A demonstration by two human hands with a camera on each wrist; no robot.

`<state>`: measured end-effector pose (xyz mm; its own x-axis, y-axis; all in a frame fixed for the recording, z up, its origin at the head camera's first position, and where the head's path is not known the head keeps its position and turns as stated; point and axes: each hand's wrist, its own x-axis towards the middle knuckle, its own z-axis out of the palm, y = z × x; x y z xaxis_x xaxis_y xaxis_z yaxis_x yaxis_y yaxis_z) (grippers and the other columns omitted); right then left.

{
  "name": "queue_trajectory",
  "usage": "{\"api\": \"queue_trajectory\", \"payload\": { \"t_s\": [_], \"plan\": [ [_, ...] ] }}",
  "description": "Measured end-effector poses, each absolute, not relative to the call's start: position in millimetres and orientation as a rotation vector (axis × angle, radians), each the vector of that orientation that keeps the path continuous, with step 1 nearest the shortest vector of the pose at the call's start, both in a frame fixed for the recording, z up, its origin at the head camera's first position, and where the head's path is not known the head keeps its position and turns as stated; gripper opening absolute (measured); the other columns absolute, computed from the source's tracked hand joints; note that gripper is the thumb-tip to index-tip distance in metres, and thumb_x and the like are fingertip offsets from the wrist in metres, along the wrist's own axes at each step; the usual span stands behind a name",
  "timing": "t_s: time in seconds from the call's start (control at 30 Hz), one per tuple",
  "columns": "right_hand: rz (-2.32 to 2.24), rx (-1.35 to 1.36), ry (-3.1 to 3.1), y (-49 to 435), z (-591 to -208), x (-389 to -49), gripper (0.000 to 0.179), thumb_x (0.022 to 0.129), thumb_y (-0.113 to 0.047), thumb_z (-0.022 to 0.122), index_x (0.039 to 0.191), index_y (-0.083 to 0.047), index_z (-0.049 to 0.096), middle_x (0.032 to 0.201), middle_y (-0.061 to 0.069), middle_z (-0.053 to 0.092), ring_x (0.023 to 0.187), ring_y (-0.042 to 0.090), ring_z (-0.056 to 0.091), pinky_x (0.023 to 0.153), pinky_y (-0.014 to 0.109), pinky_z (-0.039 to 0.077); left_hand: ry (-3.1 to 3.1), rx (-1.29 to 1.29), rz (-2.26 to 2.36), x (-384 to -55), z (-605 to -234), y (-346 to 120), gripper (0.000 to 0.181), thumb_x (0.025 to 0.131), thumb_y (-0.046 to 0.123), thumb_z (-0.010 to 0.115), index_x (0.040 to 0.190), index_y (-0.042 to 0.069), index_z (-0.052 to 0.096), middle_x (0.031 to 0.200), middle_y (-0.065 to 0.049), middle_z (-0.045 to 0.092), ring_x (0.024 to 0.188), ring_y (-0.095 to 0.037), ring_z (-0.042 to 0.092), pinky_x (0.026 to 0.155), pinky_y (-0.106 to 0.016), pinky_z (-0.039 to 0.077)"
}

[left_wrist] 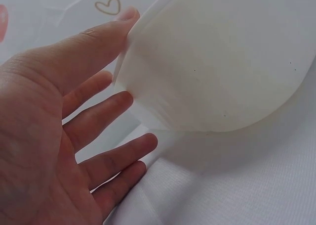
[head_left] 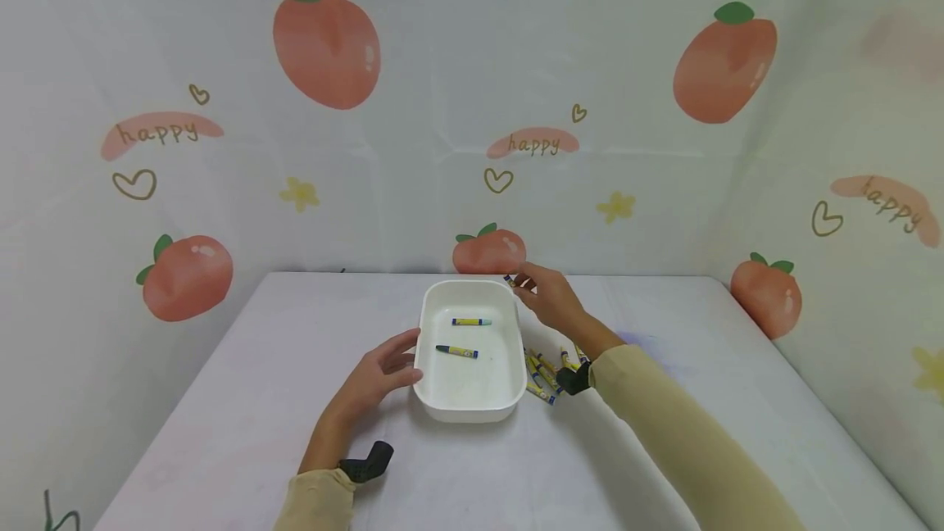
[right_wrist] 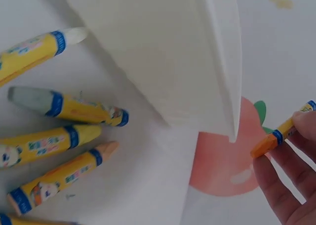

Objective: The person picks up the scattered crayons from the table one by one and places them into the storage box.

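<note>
A white plastic tub (head_left: 470, 414) stands mid-table with two crayons inside: one with a pale green tip (head_left: 470, 322), one with a dark tip (head_left: 457, 351). My left hand (head_left: 381, 369) is at the tub's left side; in the left wrist view its thumb touches the rim and some fairly straight fingers rest against the outer wall. Above the tub's far right corner, my right hand (head_left: 547, 295) pinches an orange crayon (right_wrist: 282, 133) between thumb and fingers, tip outward. Loose crayons (head_left: 542, 383) lie beside the tub's right wall, partly hidden by the right forearm.
In the right wrist view, a grey-tipped crayon (right_wrist: 74, 108), a peach-tipped crayon (right_wrist: 61, 178) and several others lie close to the tub wall. A white cloth covers the table (head_left: 295, 334). Behind it hangs a backdrop (head_left: 413, 187) printed with peaches.
</note>
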<state>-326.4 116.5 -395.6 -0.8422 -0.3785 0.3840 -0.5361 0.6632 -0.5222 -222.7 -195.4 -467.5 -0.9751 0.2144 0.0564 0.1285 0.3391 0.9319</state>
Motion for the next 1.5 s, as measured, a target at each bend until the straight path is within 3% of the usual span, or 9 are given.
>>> {"api": "queue_trajectory", "payload": {
  "t_s": [0.37, 0.87, 1.33, 1.5],
  "plan": [
    [1.016, 0.774, -2.747, 91.2, -386.3, -333.0, 0.021, 0.093, -0.006, 0.064, 0.114, -0.009, 0.063, 0.099, 0.004, 0.064, 0.089, 0.020, 0.064, 0.067, 0.027, 0.056, 2.504, 0.346, 1.737, -224.0, -468.7, -196.4, 0.068, 0.086, 0.023, 0.074, 0.147, 0.019, 0.044, 0.148, -0.008, 0.046, 0.128, -0.034, 0.049, 0.103, -0.058, 0.037],
    [1.271, 0.913, -2.979, 68.8, -383.2, -335.6, 0.025, 0.091, 0.001, 0.064, 0.116, -0.005, 0.066, 0.088, 0.005, 0.064, 0.071, 0.021, 0.060, 0.059, 0.032, 0.056, 2.461, 0.411, 1.780, -225.6, -468.8, -198.2, 0.068, 0.086, 0.019, 0.074, 0.147, 0.015, 0.044, 0.147, -0.011, 0.046, 0.127, -0.034, 0.051, 0.104, -0.055, 0.038],
    [1.218, 0.915, -3.055, 59.2, -389.9, -336.2, 0.026, 0.090, -0.003, 0.066, 0.115, -0.010, 0.068, 0.088, 0.004, 0.064, 0.075, 0.023, 0.064, 0.063, 0.030, 0.057, 2.478, 0.391, 1.753, -226.1, -470.4, -196.9, 0.068, 0.087, 0.021, 0.074, 0.147, 0.016, 0.043, 0.148, -0.010, 0.044, 0.127, -0.033, 0.050, 0.104, -0.055, 0.039],
    [1.234, 0.924, -3.048, 59.5, -388.1, -335.0, 0.028, 0.091, -0.001, 0.065, 0.119, -0.006, 0.066, 0.090, 0.004, 0.063, 0.082, 0.028, 0.064, 0.066, 0.036, 0.058, 2.490, 0.399, 1.754, -226.2, -470.9, -197.3, 0.068, 0.087, 0.019, 0.073, 0.147, 0.014, 0.043, 0.148, -0.011, 0.044, 0.127, -0.034, 0.050, 0.103, -0.055, 0.039]
  ]
}}
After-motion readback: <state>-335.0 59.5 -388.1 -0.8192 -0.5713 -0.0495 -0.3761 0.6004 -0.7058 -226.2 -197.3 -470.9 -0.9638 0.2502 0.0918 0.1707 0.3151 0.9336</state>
